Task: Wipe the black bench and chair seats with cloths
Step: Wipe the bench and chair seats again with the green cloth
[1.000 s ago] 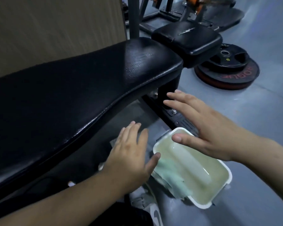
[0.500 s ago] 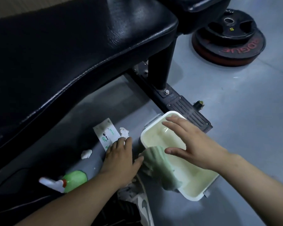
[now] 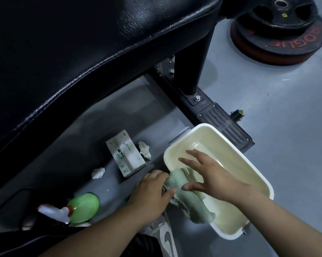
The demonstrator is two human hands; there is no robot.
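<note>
— Green cloth (image 3: 188, 196): where does it lie?
— Draped over the near-left rim of the white basin (image 3: 252, 165) on the grey floor, just right of the black bench (image 3: 78, 52).
— And the hands?
— The left hand (image 3: 152, 193) grips the cloth's left end, fingers curled around it. The right hand (image 3: 212, 175) rests on the cloth over the basin, fingers spread.
— Anything nearby?
— A tissue box (image 3: 125, 156) and a green spray bottle (image 3: 78, 206), to the left.

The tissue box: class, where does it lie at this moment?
In the head view the tissue box lies on the grey floor below the black bench, left of the white basin, between two crumpled tissues.
</note>
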